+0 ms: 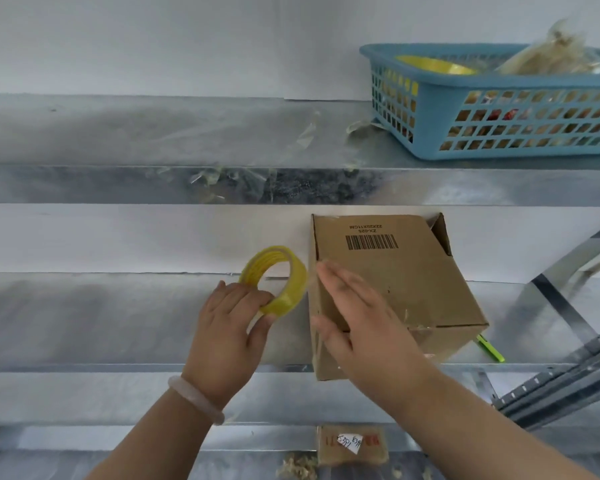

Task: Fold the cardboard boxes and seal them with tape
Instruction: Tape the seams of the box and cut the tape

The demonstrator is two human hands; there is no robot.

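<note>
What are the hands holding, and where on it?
Left hand grips the tape roll by its lower rim; right hand lies flat on the cardboard box, gripping nothing.

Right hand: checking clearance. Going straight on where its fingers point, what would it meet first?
The right hand lies flat on the box, fingers aimed up-left. Past the box's left edge it likely just misses the tape roll and meets the white wall; depth unclear.

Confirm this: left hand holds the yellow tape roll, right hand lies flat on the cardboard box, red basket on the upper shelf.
The basket is blue, not red; the head view shows it. The left hand does hold the tape roll, and the right hand lies flat on the cardboard box.
</note>
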